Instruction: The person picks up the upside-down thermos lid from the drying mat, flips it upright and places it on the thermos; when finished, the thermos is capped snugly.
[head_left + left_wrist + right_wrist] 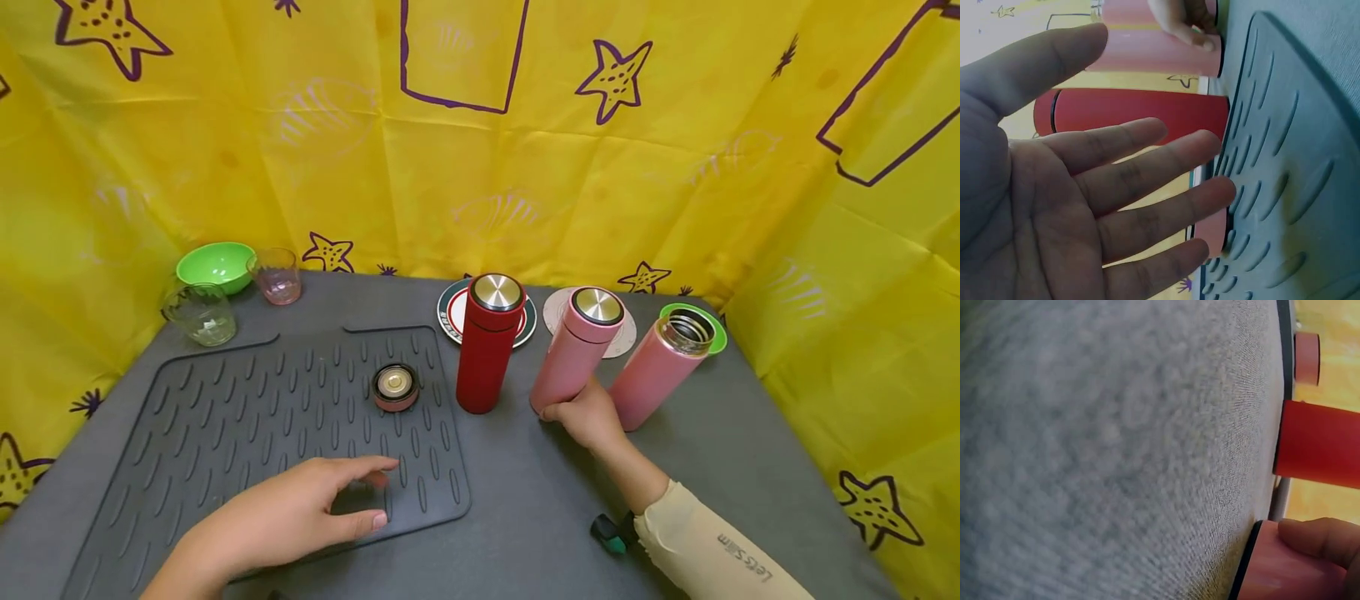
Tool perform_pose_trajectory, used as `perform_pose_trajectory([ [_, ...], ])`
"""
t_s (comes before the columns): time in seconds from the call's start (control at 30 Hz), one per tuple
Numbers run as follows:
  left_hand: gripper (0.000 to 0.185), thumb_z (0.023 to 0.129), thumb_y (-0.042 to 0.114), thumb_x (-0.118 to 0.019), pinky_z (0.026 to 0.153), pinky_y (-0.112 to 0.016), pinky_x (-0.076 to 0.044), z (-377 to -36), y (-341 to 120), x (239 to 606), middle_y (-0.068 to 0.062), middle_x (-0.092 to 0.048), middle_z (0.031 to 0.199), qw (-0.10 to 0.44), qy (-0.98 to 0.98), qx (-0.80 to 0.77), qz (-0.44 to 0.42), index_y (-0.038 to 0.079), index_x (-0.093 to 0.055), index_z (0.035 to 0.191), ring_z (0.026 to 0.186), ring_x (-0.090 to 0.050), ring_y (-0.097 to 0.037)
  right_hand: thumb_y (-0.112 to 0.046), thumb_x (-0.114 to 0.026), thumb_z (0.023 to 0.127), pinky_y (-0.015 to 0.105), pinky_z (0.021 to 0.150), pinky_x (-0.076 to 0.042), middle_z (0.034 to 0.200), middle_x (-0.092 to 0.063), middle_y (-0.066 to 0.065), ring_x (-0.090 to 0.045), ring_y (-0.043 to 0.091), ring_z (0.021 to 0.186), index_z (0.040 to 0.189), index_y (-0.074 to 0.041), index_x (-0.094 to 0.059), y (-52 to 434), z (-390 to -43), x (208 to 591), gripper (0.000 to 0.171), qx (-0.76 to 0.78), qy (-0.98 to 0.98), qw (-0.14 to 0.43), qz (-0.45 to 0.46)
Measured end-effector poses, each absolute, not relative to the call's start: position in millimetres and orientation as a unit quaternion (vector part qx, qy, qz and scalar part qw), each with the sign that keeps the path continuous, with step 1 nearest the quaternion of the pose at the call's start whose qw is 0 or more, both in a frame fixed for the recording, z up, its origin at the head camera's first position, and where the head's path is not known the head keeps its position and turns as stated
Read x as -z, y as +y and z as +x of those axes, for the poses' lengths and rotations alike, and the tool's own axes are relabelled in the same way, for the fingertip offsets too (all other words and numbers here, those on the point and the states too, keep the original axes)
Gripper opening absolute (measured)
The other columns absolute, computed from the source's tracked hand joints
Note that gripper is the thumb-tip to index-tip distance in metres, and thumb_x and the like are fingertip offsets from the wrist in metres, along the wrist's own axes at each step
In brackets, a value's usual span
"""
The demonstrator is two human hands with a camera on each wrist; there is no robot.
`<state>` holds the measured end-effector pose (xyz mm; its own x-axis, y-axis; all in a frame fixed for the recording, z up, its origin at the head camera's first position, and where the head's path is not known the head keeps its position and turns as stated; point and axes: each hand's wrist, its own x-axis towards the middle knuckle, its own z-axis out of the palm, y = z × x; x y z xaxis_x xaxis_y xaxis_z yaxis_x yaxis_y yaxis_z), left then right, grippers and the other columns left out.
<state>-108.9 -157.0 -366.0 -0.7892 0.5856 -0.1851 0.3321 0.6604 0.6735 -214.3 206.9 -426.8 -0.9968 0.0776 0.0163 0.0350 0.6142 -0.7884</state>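
Silver-topped pink cylindrical flask (562,367), on grey table (525,508), between red cylindrical flask (483,367) and lidless pink flask (654,379); right hand (591,418) curled round its lower end. Left hand (296,510): fingers extended, holding nothing, over dark grey ridged mat (258,400).

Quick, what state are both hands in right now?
Left hand: open, holding nothing, above the gray mat.
Right hand: holding the lidded pink bottle near its base.

The lid (395,387) lies on the mat (247,417), left of three flasks (566,362) standing before plates (453,312).
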Motion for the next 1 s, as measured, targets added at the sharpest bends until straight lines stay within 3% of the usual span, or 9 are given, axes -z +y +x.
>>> perform_pose_trajectory([
  [0.13,0.063,0.090,0.057,-0.060,0.089,-0.043,-0.050,-122,-157,362,0.009,-0.065,0.119,0.186,0.885,-0.341,0.255,0.019,-0.053,0.139,0.112,-0.060,-0.017,-0.006,-0.084,0.063,0.039,0.075,-0.046,0.097,-0.066,0.010,-0.058,0.027,0.085,0.109,-0.002,-0.058,208,-214,426,0.053,-0.434,-0.900,0.031,-0.031],
  [0.3,0.058,0.088,0.046,-0.071,0.081,-0.042,-0.051,-155,-150,361,0.002,-0.065,0.118,0.134,0.909,-0.326,0.222,0.015,-0.057,0.135,0.103,-0.062,-0.021,-0.009,-0.085,0.065,0.042,0.080,-0.047,0.103,-0.065,0.013,-0.060,0.029,0.090,0.112,-0.002,-0.056,211,-210,426,0.056,-0.425,-0.904,0.033,-0.043],
  [0.47,0.077,0.079,0.044,-0.080,0.075,-0.043,-0.049,-192,-144,368,-0.015,-0.052,0.125,0.079,0.946,-0.269,0.162,0.006,-0.050,0.139,0.095,-0.058,-0.026,-0.010,-0.086,0.066,0.046,0.088,-0.047,0.114,-0.062,0.018,-0.060,0.032,0.101,0.123,0.000,-0.050,212,-201,423,0.068,-0.427,-0.902,0.018,-0.064],
  [0.6,0.092,0.073,0.048,-0.083,0.082,-0.050,-0.048,-215,-138,376,-0.021,-0.043,0.131,0.087,0.955,-0.246,0.137,0.004,-0.044,0.144,0.100,-0.056,-0.031,-0.010,-0.084,0.070,0.048,0.094,-0.046,0.128,-0.055,0.023,-0.056,0.037,0.113,0.134,0.003,-0.042,211,-186,419,0.078,-0.435,-0.897,-0.008,-0.078],
  [0.7,0.096,0.070,0.049,-0.085,0.085,-0.052,-0.047,-226,-134,383,-0.021,-0.044,0.132,0.097,0.961,-0.228,0.125,0.003,-0.044,0.143,0.105,-0.055,-0.033,-0.012,-0.083,0.074,0.051,0.095,-0.045,0.136,-0.048,0.027,-0.053,0.042,0.118,0.139,0.008,-0.037,211,-169,414,0.082,-0.444,-0.893,-0.024,-0.076],
  [0.8,0.092,0.069,0.047,-0.086,0.087,-0.052,-0.047,-233,-132,389,-0.021,-0.050,0.128,0.096,0.965,-0.212,0.121,-0.001,-0.049,0.138,0.104,-0.056,-0.033,-0.016,-0.082,0.078,0.051,0.096,-0.045,0.139,-0.046,0.027,-0.053,0.042,0.119,0.141,0.007,-0.036,211,-153,408,0.081,-0.455,-0.886,-0.034,-0.081],
  [1.0,0.070,0.069,0.039,-0.087,0.084,-0.047,-0.048,-240,-135,398,-0.016,-0.061,0.107,0.077,0.964,-0.227,0.112,-0.003,-0.063,0.120,0.093,-0.058,-0.030,-0.021,-0.080,0.082,0.047,0.095,-0.046,0.129,-0.055,0.020,-0.057,0.034,0.114,0.136,0.001,-0.044,209,-132,396,0.069,-0.464,-0.881,-0.044,-0.082],
])
